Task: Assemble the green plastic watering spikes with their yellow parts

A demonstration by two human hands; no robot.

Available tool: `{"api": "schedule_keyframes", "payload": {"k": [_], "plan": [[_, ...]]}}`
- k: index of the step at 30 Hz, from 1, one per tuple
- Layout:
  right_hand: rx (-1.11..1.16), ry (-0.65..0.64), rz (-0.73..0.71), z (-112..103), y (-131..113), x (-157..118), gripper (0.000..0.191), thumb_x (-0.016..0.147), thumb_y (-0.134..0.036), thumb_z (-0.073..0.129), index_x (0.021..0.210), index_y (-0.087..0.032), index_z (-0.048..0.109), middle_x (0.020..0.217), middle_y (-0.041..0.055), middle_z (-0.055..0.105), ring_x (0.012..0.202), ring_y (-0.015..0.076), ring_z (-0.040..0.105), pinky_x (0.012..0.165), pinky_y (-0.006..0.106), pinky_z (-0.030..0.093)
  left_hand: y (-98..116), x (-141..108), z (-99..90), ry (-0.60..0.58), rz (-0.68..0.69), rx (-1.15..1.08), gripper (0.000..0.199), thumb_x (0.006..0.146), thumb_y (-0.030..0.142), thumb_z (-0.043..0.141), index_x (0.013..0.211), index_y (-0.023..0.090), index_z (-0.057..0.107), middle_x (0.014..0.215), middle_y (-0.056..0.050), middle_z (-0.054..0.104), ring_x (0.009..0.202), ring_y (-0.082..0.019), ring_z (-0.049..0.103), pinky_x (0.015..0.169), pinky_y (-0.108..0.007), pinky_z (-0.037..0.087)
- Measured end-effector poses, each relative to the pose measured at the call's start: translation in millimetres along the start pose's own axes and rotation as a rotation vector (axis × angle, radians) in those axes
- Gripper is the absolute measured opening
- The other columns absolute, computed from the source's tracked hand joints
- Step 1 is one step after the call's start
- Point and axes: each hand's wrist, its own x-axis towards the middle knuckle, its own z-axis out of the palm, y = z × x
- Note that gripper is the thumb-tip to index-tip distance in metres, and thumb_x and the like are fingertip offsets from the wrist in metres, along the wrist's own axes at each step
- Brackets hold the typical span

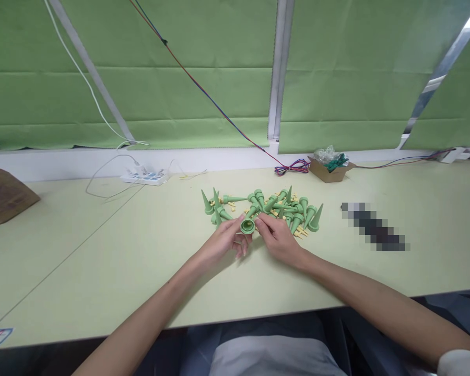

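A green cone-shaped part (247, 225) is held up above the table, its round open end facing me. My left hand (232, 237) grips it from the left, thumb on top and the lower fingers curled loosely. On its right side, my right hand (274, 235) is closed with thumb and forefinger pinched at the part's edge; whatever else may be between those fingertips is too small to tell. Just behind the hands lies a pile of green spikes (314, 225) with round caps. Small yellow pieces (301, 232) are scattered among them.
A small cardboard box (329, 173) with clear plastic and green material stands at the back, beside a coiled cable (293, 167). A white power strip (147, 178) is at back left, a brown paper bag (6, 194) far left. A blurred dark object (376, 227) lies right.
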Motion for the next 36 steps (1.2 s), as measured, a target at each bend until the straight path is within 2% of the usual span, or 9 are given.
{"api": "schedule_keyframes", "payload": {"k": [7, 12, 17, 25, 31, 36], "plan": [[-0.008, -0.031, 0.024, -1.5, 3.8, 0.5, 0.035, 0.102, -0.039, 0.035, 0.071, -0.022, 0.035, 0.06, -0.0045, 0.037, 0.054, 0.0121, 0.034, 0.054, 0.026, 0.029, -1.5, -2.2, -2.7, -0.006, 0.015, 0.028, 0.041, 0.087, 0.057, 0.058, 0.092, 0.016, 0.058, 0.061, -0.001, 0.057, 0.051, -0.013, 0.055, 0.046, -0.025, 0.041], [-0.009, -0.045, 0.028, -1.9, 4.1, 0.1, 0.035, 0.102, -0.038, 0.035, 0.071, -0.022, 0.034, 0.06, -0.0045, 0.038, 0.054, 0.012, 0.035, 0.055, 0.026, 0.03, -2.8, -1.7, -4.8, -0.033, 0.051, 0.058, 0.039, 0.088, 0.055, 0.058, 0.087, 0.016, 0.055, 0.061, 0.002, 0.05, 0.051, -0.011, 0.053, 0.047, -0.023, 0.041], [-0.012, -0.062, 0.032, -2.4, 3.1, 0.0, 0.036, 0.103, -0.039, 0.033, 0.071, -0.022, 0.032, 0.06, -0.0045, 0.037, 0.054, 0.0122, 0.034, 0.055, 0.027, 0.03, -1.9, -3.1, -6.9, -0.024, 0.115, 0.182, 0.038, 0.09, 0.054, 0.055, 0.083, 0.017, 0.05, 0.063, 0.002, 0.052, 0.05, -0.01, 0.052, 0.049, -0.024, 0.041], [-0.066, -0.071, 0.035, -3.2, 4.7, 1.0, 0.039, 0.103, -0.04, 0.032, 0.069, -0.022, 0.033, 0.06, -0.0042, 0.036, 0.054, 0.0125, 0.034, 0.055, 0.028, 0.028, 6.5, -10.5, -1.2, 0.057, 0.25, 0.448, 0.028, 0.091, 0.046, 0.056, 0.085, 0.019, 0.051, 0.061, 0.004, 0.052, 0.052, -0.011, 0.051, 0.054, -0.024, 0.041], [-0.082, -0.075, 0.046, -2.9, 5.6, 1.9, 0.04, 0.103, -0.04, 0.031, 0.067, -0.021, 0.034, 0.058, -0.004, 0.038, 0.053, 0.0122, 0.036, 0.056, 0.028, 0.029, 1.7, -10.7, 0.6, 0.146, 0.321, 0.613, 0.025, 0.093, 0.042, 0.053, 0.083, 0.02, 0.049, 0.061, 0.004, 0.048, 0.056, -0.012, 0.049, 0.053, -0.024, 0.035], [-0.078, -0.065, 0.058, -2.7, 6.0, 2.0, 0.042, 0.103, -0.04, 0.031, 0.066, -0.021, 0.036, 0.057, -0.0038, 0.039, 0.052, 0.0119, 0.036, 0.056, 0.028, 0.028, -4.3, -9.2, -1.9, 0.24, 0.525, 0.841, 0.029, 0.094, 0.037, 0.052, 0.072, 0.02, 0.043, 0.065, 0.002, 0.043, 0.06, -0.012, 0.043, 0.058, -0.025, 0.033]]}}
